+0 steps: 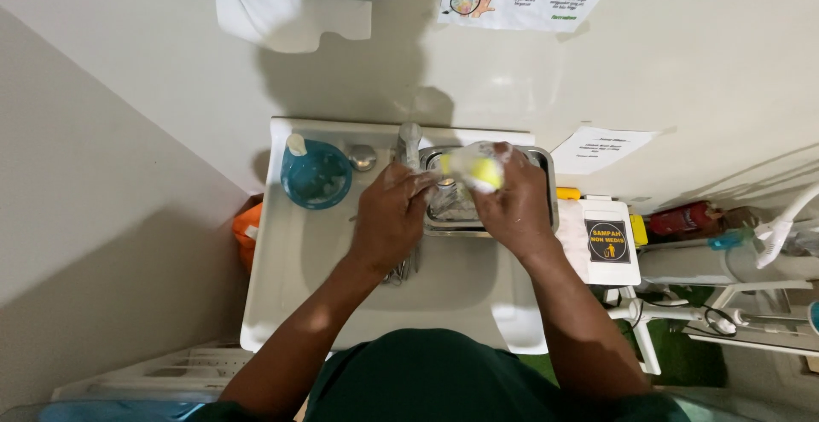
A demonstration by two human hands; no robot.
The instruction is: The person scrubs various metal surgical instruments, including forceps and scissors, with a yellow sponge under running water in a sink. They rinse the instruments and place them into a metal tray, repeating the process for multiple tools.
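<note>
A: What sits furthest left?

B: An orange bag [246,232] wedged between the wall and the white moulded sink unit [281,302]. On the unit's back ledge stands a round teal soap bottle with a white pump [315,173], and just beside it a small chrome knob [363,157].

A: And the left hand?

B: The left hand [388,217] is over the basin, its fingers curled shut around a bundle of slim metal instruments [403,270] whose ends poke out below the palm.

A: What's next to it?

B: A chrome tap [409,143], then a rectangular stainless steel tray [543,185] resting across the basin.

A: The right hand?

B: The right hand [512,204] hovers above that tray, clamped on a yellow sponge covered in white foam [478,168], held just right of the left hand's fingertips.

A: Further right?

B: A white lidded bin with a black and yellow label [607,243], then a red bottle [682,217] lying on a cluttered white rack [734,290].
</note>
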